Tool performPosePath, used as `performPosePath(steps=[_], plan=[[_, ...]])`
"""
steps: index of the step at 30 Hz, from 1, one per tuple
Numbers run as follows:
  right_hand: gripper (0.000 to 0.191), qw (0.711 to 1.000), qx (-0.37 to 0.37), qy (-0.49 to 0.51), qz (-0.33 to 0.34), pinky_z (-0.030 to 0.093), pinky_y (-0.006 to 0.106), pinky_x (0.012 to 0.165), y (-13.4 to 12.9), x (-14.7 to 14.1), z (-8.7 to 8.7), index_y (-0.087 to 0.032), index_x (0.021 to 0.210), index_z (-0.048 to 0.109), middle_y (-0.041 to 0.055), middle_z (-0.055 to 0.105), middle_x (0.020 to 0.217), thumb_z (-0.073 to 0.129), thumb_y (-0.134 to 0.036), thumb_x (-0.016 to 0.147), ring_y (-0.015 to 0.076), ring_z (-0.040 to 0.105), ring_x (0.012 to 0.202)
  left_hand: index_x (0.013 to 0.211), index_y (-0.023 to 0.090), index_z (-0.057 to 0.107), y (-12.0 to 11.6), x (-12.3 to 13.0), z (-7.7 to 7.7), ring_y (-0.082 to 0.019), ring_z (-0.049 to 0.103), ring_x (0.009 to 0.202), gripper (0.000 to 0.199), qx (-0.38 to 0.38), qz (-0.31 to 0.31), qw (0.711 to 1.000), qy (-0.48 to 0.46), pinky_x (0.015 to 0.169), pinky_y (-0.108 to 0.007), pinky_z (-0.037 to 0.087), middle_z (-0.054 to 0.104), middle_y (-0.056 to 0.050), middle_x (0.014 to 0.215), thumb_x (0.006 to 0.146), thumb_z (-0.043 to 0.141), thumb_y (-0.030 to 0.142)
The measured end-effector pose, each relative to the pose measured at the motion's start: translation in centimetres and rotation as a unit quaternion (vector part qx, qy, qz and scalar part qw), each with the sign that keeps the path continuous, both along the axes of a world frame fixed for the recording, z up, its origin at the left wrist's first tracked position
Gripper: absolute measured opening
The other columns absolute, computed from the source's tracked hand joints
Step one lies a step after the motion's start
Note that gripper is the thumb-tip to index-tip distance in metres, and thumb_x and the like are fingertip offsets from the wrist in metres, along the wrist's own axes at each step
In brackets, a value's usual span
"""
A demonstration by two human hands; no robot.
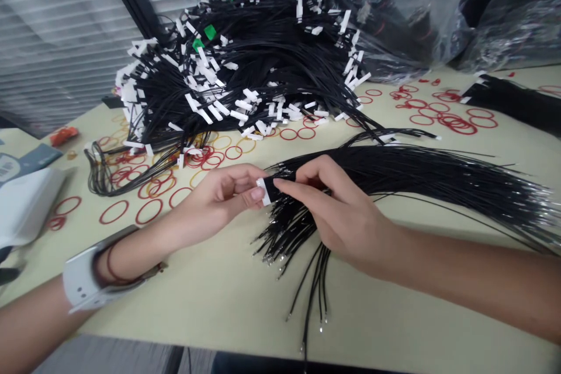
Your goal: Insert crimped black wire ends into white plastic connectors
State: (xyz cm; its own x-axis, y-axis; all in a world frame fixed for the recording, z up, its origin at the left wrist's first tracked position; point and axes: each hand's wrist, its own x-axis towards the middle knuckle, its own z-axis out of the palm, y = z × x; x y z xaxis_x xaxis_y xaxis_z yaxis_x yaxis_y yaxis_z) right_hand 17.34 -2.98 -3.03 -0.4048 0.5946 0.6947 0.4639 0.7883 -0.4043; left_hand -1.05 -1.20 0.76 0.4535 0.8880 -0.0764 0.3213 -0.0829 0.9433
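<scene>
Between the fingertips of my left hand (223, 196) is a white connector (264, 191), with black wires running out of its right side. My right hand (339, 204) is closed in a pinch on those black wires (274, 188), just beside the connector. Beneath and behind the right hand lies a thick bundle of loose black wires (421, 178) with shiny metal terminals at both ends. Several wires hang apart from it toward the table's front edge. The far fingers of my right hand are partly hidden.
Behind my hands rises a large heap of black cables (263, 64) with white connectors. Red rubber bands (149, 210) are scattered over the table (210, 298). Clear plastic bags (394, 17) stand at the back right. A white box (28, 204) sits at the left, and another black cable bundle (517, 102) lies right.
</scene>
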Motion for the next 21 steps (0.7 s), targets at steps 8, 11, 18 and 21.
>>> performPosePath(steps=[8,11,18,21], plan=[[0.031,0.997,0.077,-0.02,-0.006,0.044,0.03,0.07,0.36,0.48,-0.9,-0.012,0.111,0.05,0.0046,0.059,0.081,0.042,-0.004,0.082,0.0121,0.047,0.073,0.083,0.016,0.059,-0.35,0.11,0.14,-0.007,0.052,0.064,0.008,0.004,-0.018,1.0,0.0,0.06,-0.014,0.042,0.055,0.003,0.068,0.08,0.052,0.013],[0.029,0.998,0.066,-0.01,-0.008,0.045,0.028,0.07,0.22,0.46,-0.81,-0.012,0.109,0.051,0.0039,0.06,0.081,0.044,-0.005,0.081,0.012,0.049,0.074,0.084,0.015,0.058,-0.51,0.12,0.22,-0.006,0.051,0.065,0.008,-0.005,-0.018,1.0,-0.002,0.062,-0.013,0.041,0.055,0.003,0.069,0.08,0.052,0.012],[0.027,0.998,0.059,0.0,0.004,0.046,0.027,0.068,0.18,0.33,-0.73,-0.017,0.106,0.051,0.0014,0.059,0.077,0.042,-0.007,0.082,0.0109,0.05,0.07,0.083,0.016,0.057,-0.62,0.08,0.14,-0.006,0.049,0.063,0.006,0.0,-0.025,1.0,0.007,0.058,-0.013,0.039,0.053,0.004,0.067,0.08,0.053,0.014],[0.022,0.997,0.069,0.008,0.015,0.046,0.028,0.067,0.22,0.31,-0.83,-0.015,0.101,0.053,0.0021,0.059,0.076,0.042,-0.009,0.083,0.0108,0.049,0.07,0.08,0.016,0.057,-0.7,0.09,0.0,-0.006,0.047,0.061,0.004,0.002,-0.021,1.0,0.011,0.055,-0.013,0.037,0.052,0.005,0.064,0.078,0.055,0.015]])
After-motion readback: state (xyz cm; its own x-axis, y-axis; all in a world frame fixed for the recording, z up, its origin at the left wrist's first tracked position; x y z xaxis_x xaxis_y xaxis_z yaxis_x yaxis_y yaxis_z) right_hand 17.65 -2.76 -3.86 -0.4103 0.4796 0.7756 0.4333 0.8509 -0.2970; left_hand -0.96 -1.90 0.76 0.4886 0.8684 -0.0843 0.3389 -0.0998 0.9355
